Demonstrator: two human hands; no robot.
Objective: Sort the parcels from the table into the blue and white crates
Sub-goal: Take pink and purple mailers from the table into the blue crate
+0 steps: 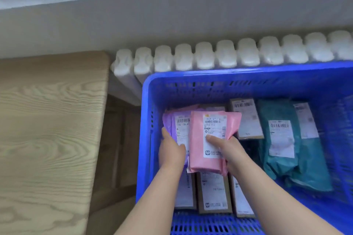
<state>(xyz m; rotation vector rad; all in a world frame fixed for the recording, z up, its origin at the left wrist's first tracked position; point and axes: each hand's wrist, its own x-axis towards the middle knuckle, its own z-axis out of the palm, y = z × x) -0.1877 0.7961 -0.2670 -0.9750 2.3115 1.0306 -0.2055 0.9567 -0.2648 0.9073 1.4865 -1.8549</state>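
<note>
Head view: two bare hands reach into a blue slatted crate (248, 74).
Left grip: the left hand (172, 150) clamps thumb and fingers on a purple mailer (168, 120) near the crate's left wall.
Right grip: the right hand (229, 150) pinches a glossy pink mailer (196, 139) overlapping it, thumb on its label.
Contents: flat cardboard boxes (213, 192) underneath, crinkled teal bags (277, 112) at right.
Surroundings: wood-grain table (47, 120), ribbed white radiator (225, 53).

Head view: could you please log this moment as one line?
left hand holds purple parcel | right hand holds pink parcel | both inside blue crate | also inside: brown parcels, teal parcels
</note>
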